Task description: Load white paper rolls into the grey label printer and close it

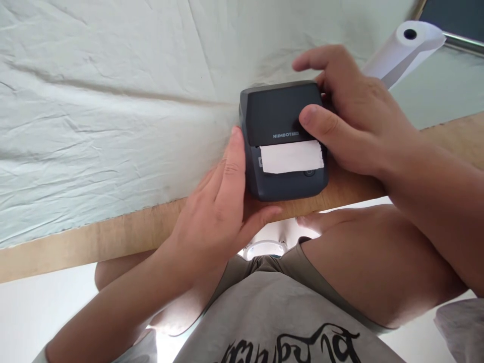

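Note:
A dark label printer (282, 113) marked NIIMBOT sits near the table's front edge, with a strip of white paper (292, 157) sticking out of its front slot. My left hand (221, 201) lies along the printer's left side, fingers stretched out flat against it and thumb apart below the front corner. My right hand (351, 111) grips the right side, its thumb on the lid. Its index finger reaches out behind the printer, and the other fingertips are hidden. The printer's round button (309, 172) is partly covered by the paper.
Beyond my right hand lies a roll of white paper (403, 50) with a dark core. A dark flat object with a shiny edge (459, 22) is at the far right corner. Wrinkled pale cloth (113, 116) covers the table; its wooden edge (124, 227) runs above my legs.

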A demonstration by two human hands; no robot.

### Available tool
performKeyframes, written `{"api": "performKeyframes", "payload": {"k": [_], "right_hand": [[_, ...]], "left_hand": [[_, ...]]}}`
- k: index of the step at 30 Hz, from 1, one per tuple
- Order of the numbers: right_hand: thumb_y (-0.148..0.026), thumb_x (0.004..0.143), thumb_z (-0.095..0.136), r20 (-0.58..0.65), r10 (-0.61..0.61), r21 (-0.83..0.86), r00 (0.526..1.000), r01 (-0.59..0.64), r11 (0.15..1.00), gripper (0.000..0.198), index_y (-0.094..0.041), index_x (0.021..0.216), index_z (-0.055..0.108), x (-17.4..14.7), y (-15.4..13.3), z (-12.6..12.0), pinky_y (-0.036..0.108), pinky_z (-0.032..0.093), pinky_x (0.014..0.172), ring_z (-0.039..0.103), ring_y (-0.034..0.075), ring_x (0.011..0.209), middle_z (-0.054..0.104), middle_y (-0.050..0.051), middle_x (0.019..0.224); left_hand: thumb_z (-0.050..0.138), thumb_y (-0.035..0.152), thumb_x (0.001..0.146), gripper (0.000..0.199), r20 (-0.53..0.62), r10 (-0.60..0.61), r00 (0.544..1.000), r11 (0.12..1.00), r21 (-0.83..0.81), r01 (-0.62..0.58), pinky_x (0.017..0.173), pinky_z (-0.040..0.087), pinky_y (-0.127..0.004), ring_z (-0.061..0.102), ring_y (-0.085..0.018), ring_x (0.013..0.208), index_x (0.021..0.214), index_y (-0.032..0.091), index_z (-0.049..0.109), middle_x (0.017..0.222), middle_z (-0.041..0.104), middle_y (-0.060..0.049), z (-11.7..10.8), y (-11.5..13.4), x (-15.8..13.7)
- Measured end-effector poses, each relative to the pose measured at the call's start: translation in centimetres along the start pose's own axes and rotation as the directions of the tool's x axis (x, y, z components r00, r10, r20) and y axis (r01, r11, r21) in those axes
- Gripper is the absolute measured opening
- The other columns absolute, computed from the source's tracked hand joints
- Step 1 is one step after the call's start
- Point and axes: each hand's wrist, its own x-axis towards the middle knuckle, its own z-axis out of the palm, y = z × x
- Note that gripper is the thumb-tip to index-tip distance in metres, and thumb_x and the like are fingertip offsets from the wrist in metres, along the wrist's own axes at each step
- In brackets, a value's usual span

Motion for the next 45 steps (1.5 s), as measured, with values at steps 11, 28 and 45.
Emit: {"api": "performKeyframes", "payload": {"k": [11,28,45], "right_hand": [[-0.105,0.089,0.016,-0.051,0.001,-0.008,0.999,-0.002,1.000,0.112,-0.029,0.166,0.046,-0.9,-0.1,0.0,0.027,0.046,0.086,0.053,0.005,0.082,0.060,0.001,0.087],[-0.098,0.088,0.048,0.038,-0.046,-0.093,0.998,0.049,0.994,0.094,-0.033,0.156,0.054,-0.9,-0.6,-1.8,0.044,0.061,0.116,0.063,0.017,0.129,0.058,0.005,0.144],[-0.034,0.094,0.061,-0.017,0.147,-0.417,0.989,-0.141,0.898,0.024,-0.023,0.111,0.072,2.8,-5.9,-2.3,0.050,0.044,0.138,0.067,0.007,0.109,0.069,-0.007,0.101]], "left_hand": [[0.070,0.061,0.106,0.102,-0.013,-0.235,0.972,0.967,-0.108,0.232,0.103,0.068,-0.051,0.073,-0.038,0.138,0.176,0.036,0.001,0.154,0.070,-0.009,0.2,1.0,0.7],[0.066,0.066,0.101,0.097,-0.028,-0.239,0.971,0.941,-0.255,0.224,0.127,0.057,-0.055,0.048,-0.038,0.164,0.174,0.018,0.024,0.182,0.039,-0.014,0.0,0.2,0.3],[0.054,0.061,0.111,0.093,-0.041,-0.044,0.998,0.986,-0.161,0.037,0.140,0.041,-0.055,0.033,-0.035,0.173,0.178,0.021,0.005,0.185,0.030,-0.020,0.5,-0.1,0.0]]}}
